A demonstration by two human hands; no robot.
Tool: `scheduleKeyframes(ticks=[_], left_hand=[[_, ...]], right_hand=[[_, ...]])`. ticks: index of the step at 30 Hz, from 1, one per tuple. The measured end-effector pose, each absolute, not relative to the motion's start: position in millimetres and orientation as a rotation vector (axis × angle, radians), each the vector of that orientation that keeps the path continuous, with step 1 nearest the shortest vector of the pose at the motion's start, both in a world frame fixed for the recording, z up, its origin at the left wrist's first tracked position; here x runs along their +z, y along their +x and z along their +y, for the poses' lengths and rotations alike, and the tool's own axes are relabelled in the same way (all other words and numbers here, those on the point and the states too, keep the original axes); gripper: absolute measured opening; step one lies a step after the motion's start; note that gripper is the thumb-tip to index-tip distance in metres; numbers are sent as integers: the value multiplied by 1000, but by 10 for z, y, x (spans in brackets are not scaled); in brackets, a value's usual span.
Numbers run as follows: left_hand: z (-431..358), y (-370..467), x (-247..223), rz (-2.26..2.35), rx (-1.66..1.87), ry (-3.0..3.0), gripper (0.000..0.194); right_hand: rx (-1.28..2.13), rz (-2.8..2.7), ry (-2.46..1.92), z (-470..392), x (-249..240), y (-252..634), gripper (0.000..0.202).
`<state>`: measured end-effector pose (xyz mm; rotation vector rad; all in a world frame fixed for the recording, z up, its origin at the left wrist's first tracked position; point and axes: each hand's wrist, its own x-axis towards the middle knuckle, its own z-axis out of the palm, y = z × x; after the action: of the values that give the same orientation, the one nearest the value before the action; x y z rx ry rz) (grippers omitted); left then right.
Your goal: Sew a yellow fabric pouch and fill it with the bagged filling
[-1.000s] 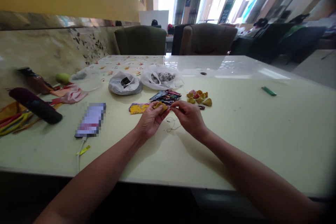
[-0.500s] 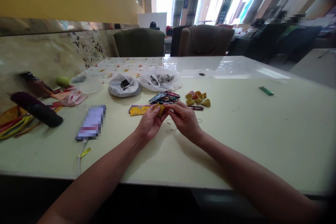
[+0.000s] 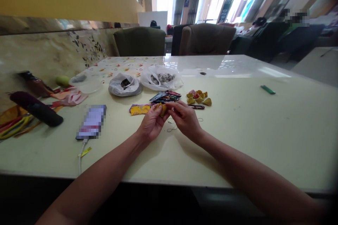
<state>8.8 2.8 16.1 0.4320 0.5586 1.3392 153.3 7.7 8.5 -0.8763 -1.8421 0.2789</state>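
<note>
Over the near middle of the table, my left hand pinches a small yellow cloth piece between thumb and fingers. My right hand meets it from the right, thumb and fingertips pressed together at the cloth's edge; anything in that pinch is too small to make out. A thin dark thread lies looped on the table below the hands. Just beyond my left hand is folded yellow patterned fabric. Dark, colourful fabric pieces are stacked behind. Several small yellow stuffed triangles sit beyond my right hand, near a dark red tool.
Two white plastic bags stand behind the fabric, one with grey-white filling. A phone on a charging cable lies left, near a dark cylindrical object and pink cloth. A green object is far right.
My right fingers have shifted slightly at the edge of the yellow cloth. My left hand keeps its hold, and the things on the table stay where they were.
</note>
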Motion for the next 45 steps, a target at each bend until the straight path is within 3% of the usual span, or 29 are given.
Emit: scheduleKeyframes(ticks=[30,39,45], left_hand=[[-18,124,169,538,1333,423,19],[26,59,98,510,1320,551,6],[94,-61,76,618,1353,926,29]], right_hand=[[310,-1864,-814,57,32,1486,13],[329,-1963,-721,129,156,1603,12],[675,-2042,-647,269,344,1824,7]])
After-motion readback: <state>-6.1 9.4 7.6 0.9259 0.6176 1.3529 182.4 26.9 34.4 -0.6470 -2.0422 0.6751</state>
